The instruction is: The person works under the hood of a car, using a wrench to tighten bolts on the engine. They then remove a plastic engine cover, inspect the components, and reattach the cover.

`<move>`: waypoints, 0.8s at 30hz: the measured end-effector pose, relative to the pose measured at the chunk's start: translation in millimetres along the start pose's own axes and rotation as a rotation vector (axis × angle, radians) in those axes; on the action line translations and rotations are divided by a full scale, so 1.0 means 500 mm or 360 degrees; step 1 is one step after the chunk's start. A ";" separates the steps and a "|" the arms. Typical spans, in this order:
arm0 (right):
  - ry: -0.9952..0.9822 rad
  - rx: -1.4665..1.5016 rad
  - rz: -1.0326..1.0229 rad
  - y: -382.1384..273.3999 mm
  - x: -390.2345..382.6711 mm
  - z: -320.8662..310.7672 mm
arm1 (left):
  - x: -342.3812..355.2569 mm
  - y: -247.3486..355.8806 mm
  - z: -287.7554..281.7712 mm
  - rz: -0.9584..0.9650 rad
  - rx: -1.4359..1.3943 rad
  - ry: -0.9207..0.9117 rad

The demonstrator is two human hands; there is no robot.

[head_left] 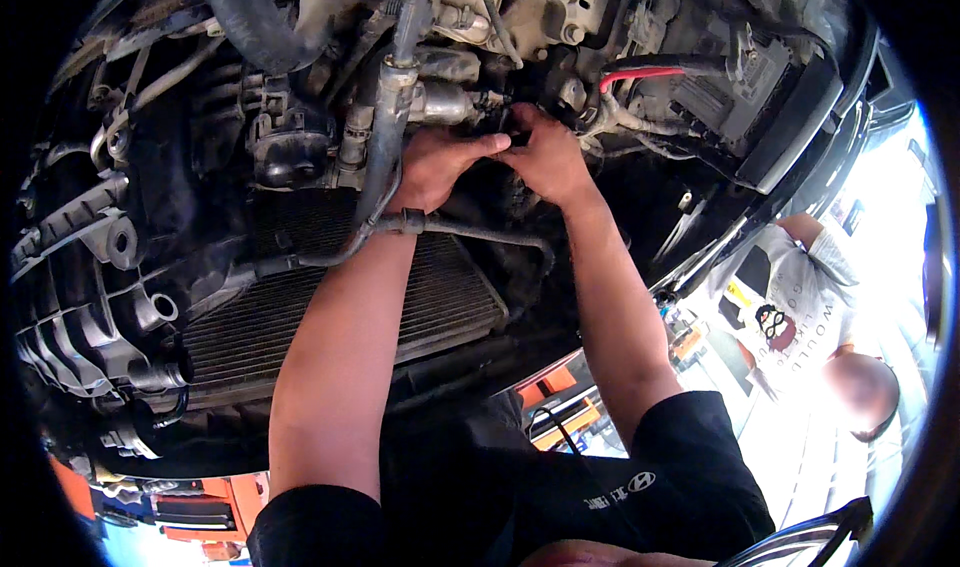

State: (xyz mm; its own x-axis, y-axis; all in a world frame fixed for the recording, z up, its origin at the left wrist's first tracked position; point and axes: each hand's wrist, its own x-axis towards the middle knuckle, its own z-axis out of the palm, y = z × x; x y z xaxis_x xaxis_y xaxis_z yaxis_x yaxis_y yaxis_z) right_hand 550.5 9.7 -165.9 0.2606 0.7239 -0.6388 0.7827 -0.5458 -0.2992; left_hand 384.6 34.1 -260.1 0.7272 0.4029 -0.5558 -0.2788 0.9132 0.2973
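Note:
Both my hands reach into a vehicle's engine bay and meet at a dark connector area beside a metal cylindrical part. My left hand passes behind a grey hose; its thumb points right, and its curled fingers are mostly hidden. Opposite it, my right hand bends its fingers in around the same small dark spot, close to the left thumb. Both hands look closed, but what they grip is hidden between them and too dark to name.
A finned radiator lies beneath my left forearm, crossed by a thin hose. Black plastic intake ducting fills the left side. Red-sleeved wiring and a control module sit at the right. Another person stands at the far right.

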 end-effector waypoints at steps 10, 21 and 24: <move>-0.0280 -0.0324 0.0034 -0.009 0.022 -0.018 | -0.006 0.007 0.041 -0.0271 -0.0094 0.0206; -0.0581 -0.0182 0.0125 -0.008 0.045 -0.027 | 0.017 -0.039 0.017 -0.0090 0.0543 0.0474; -0.0484 -0.0111 -0.0022 0.007 0.042 -0.014 | 0.042 -0.071 -0.019 -0.0037 0.0327 0.0402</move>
State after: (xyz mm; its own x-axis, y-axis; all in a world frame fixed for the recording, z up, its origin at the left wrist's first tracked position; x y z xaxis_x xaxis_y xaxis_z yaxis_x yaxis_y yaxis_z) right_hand 562.7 26.0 -175.3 0.0771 0.5657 -0.8210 0.8246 -0.4990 -0.2664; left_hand 404.0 10.6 -289.9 0.5458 0.4081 -0.7318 -0.1131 0.9012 0.4183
